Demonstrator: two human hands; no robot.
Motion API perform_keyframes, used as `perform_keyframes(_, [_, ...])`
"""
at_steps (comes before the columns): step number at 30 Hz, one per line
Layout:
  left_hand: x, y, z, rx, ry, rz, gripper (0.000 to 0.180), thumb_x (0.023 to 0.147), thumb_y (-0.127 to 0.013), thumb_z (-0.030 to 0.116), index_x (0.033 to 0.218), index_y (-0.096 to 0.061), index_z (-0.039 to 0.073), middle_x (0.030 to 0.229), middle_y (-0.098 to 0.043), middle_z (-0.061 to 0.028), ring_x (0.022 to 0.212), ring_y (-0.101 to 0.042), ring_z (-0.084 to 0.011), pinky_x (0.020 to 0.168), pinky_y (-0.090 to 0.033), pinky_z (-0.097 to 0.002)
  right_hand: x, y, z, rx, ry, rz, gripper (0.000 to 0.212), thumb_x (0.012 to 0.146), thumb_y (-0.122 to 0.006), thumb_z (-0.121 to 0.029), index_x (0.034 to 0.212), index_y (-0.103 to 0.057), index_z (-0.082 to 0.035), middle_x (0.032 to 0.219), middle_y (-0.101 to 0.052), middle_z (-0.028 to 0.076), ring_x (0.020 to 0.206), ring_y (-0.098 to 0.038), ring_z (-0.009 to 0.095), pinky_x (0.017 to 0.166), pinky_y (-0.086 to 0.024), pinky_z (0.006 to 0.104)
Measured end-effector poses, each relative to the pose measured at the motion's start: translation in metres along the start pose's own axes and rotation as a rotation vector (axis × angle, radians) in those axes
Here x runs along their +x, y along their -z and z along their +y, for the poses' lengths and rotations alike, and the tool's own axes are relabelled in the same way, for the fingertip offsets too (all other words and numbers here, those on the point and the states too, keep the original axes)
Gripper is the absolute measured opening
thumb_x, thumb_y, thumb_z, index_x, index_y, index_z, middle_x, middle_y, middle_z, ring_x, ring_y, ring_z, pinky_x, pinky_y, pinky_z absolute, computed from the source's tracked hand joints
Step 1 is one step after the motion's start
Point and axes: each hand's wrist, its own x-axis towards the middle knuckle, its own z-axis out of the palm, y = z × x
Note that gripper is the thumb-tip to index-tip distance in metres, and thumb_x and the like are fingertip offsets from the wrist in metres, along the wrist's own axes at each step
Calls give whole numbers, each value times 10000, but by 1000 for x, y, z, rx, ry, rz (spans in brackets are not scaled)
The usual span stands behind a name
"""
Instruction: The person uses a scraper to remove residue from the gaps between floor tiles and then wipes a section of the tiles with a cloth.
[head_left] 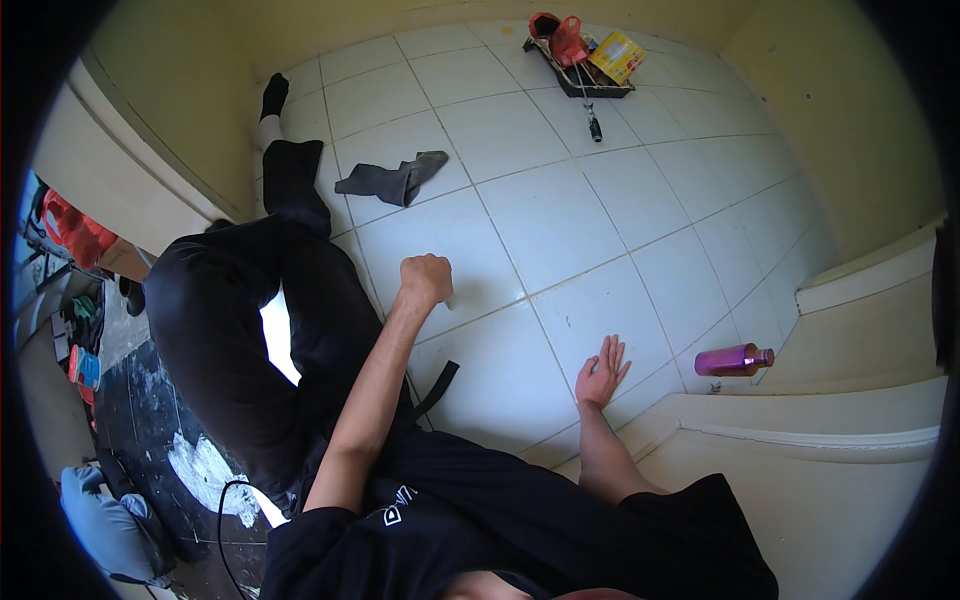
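1. Head view: the right hand [603, 370] lies open and flat on the white tile floor [560, 220], holding nothing; kept spread, it braces the body well.
2. The left hand [426, 279] is a closed fist pressed to a tile; whether it grips a small tool is hidden.
3. A purple bottle [733, 360] lies near the step.
4. Farther off lie a grey rag [392, 179] and a tray [580, 62], its contents unclear.

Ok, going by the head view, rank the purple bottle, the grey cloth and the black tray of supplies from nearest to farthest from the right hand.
Measured from the right hand, flat on the white tile floor:
1. Purple bottle: lying on its side just to the hand's right, by the step.
2. Grey cloth: crumpled on the tiles up and to the left, beyond the left hand.
3. Black tray of supplies: far end of the floor, near the wall.
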Motion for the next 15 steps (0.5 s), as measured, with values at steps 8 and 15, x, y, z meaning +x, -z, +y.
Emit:
perform_keyframes(8, [-5, -3, 14, 12, -54, 53, 160, 816, -636, 126, 811, -792, 91, 740, -775, -65, 791, -778, -216, 754, -598, -369, -1, -2, 2, -2, 7, 6, 594, 966, -490, -141, 1559, -469, -109, 1680, -372, 40, 1574, -287, 249, 1297, -116, 538])
perform_keyframes(15, [0, -3, 9, 5, -24, -148, 182, 826, -710, 181, 968, -818, 145, 1042, -800, -89, 981, -773, -243, 796, -582, -359, 0, -4, 4, -7, 1, -6, 616, 968, -499, -142, 1582, -444, -138, 1688, -360, 29, 1581, -274, 242, 1299, -101, 523])
